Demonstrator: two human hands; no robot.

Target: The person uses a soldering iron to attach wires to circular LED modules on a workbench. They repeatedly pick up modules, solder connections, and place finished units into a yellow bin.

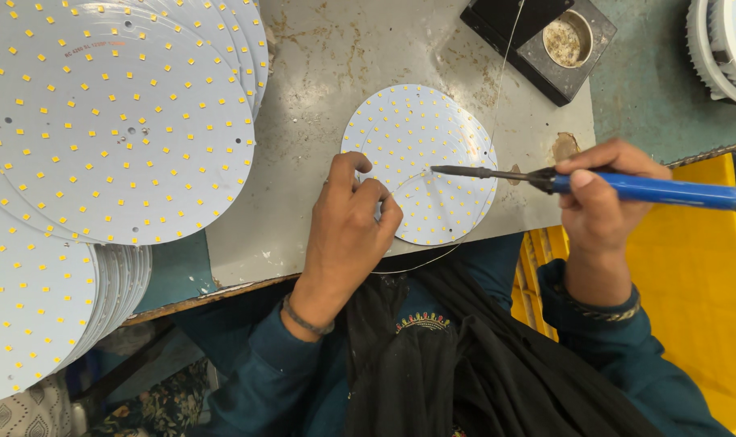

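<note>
Right grip (598, 190) is closed round a blue soldering iron (627, 188); left grip (353, 217) pinches thin solder wire (416, 180) over the round LED board (420, 162) mid-desk (319, 97). Best to meet tip and wire squarely on the pad, board pressed flat.

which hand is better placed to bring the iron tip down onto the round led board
Right. The right hand already has the blue-handled soldering iron in its grip, tip hovering over the round LED board. The left hand is busy at the board's near edge, pinching thin solder wire.
</note>
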